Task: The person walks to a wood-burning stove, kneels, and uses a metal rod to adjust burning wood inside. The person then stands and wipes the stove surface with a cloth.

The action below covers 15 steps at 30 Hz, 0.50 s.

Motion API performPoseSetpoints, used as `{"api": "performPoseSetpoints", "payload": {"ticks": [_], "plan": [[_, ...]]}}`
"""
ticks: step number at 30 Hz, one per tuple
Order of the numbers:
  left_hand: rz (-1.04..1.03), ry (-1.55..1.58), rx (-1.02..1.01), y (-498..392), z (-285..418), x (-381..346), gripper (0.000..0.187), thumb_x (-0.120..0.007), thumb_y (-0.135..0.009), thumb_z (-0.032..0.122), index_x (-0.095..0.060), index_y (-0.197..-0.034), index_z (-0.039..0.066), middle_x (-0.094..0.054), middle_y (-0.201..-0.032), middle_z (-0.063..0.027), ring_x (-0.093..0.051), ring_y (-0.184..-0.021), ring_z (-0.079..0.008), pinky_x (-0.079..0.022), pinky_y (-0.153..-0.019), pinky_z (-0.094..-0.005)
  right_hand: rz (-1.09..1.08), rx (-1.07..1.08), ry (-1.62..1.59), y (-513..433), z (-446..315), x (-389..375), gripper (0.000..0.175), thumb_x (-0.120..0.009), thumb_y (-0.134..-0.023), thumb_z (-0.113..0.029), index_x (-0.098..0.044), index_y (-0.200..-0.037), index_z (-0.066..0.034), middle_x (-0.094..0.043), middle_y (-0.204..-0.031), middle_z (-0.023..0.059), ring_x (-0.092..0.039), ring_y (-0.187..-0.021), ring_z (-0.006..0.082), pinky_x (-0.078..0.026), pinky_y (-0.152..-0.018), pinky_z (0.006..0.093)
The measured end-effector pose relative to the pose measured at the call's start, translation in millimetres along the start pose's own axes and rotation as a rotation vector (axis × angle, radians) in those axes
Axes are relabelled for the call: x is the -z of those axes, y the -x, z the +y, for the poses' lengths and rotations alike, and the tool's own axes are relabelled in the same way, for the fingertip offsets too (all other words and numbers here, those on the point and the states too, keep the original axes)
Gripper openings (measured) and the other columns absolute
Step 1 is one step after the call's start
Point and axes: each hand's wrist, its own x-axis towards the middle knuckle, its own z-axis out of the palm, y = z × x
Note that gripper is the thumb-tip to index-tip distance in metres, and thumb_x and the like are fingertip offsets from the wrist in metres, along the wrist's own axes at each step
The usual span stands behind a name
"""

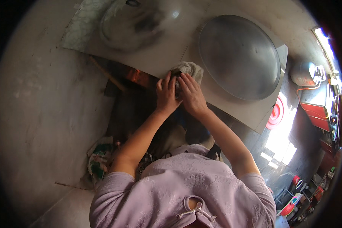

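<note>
My left hand (168, 95) and my right hand (192, 92) meet at the front edge of a pale tiled stove counter (171, 55). Between them they hold a bunched, greyish cloth (195, 71), its folds showing beyond my fingertips. To the right of the cloth, a large round metal lid (239, 57) lies on the counter. Further left, a big wok (131, 31) is set into the counter, its inside blurred by haze or steam. Below the counter's edge, an orange glow (138, 77) shows in a dark opening.
A wooden stick (107, 72) leans by the opening. A printed sack (98, 159) lies low on the left, near the wall (51, 94). Off to the right are a red round plastic item (276, 112) on the floor, a gas cylinder (302, 74) with an orange hose, and a red cabinet (316, 114).
</note>
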Motion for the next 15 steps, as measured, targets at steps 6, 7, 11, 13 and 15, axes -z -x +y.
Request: {"api": "performPoseSetpoints", "payload": {"ticks": [6, 7, 11, 13, 15], "plan": [[-0.464, -0.016, -0.053, 7.9, -41.6, -57.8, 0.091, -0.074, -0.074, 0.034, -0.027, -0.144, 0.0, -0.026, -0.148, -0.0231, -0.02, -0.139, -0.0417, -0.019, -0.114, -0.0524, -0.35, -0.242, 0.336, 1.7, 46.3, -69.8, 0.061, -0.048, -0.086, -0.011, -0.031, -0.143, 0.004, -0.027, -0.15, 0.0229, -0.023, -0.141, 0.0367, -0.021, -0.115, 0.0442], [-0.483, 0.018, -0.022, 7.3, -47.6, -66.9, 0.089, -0.073, -0.076, 0.029, -0.026, -0.144, -0.003, -0.022, -0.15, -0.025, -0.015, -0.141, -0.044, -0.015, -0.115, -0.0533, -0.324, -0.218, 0.31, -1.8, 53.8, -78.5, 0.061, -0.048, -0.086, -0.011, -0.032, -0.143, 0.0033, -0.027, -0.15, 0.0226, -0.023, -0.141, 0.0368, -0.021, -0.115, 0.0436], [-0.431, -0.022, -0.014, -30.4, -79.5, -98.8, 0.078, -0.064, -0.078, 0.015, -0.025, -0.142, -0.008, -0.022, -0.148, -0.0285, -0.015, -0.139, -0.0464, -0.016, -0.115, -0.0532, -0.299, -0.168, 0.358, -48.8, 89.5, -96.8, 0.058, -0.049, -0.086, -0.01, -0.037, -0.141, 0.0027, -0.028, -0.15, 0.0217, -0.025, -0.14, 0.0363, -0.023, -0.115, 0.0431], [-0.358, 0.026, -0.023, -74.3, -103.4, -115.4, 0.07, -0.054, -0.079, 0.007, -0.025, -0.141, -0.008, -0.022, -0.148, -0.0287, -0.015, -0.139, -0.0468, -0.017, -0.115, -0.0531, -0.234, -0.142, 0.383, -93.6, 115.6, -99.4, 0.056, -0.05, -0.086, -0.01, -0.04, -0.139, 0.0031, -0.03, -0.149, 0.0215, -0.026, -0.139, 0.0355, -0.023, -0.114, 0.0427], [-0.363, -0.053, 0.003, -128.8, -127.0, -134.2, 0.068, -0.051, -0.083, 0.007, -0.024, -0.144, -0.003, -0.02, -0.152, -0.0226, -0.015, -0.14, -0.0433, -0.02, -0.114, -0.052, -0.303, -0.125, 0.591, -151.4, 145.6, -101.2, 0.055, -0.05, -0.085, -0.01, -0.041, -0.137, 0.0051, -0.032, -0.148, 0.02, -0.027, -0.139, 0.0345, -0.024, -0.114, 0.041]]}}
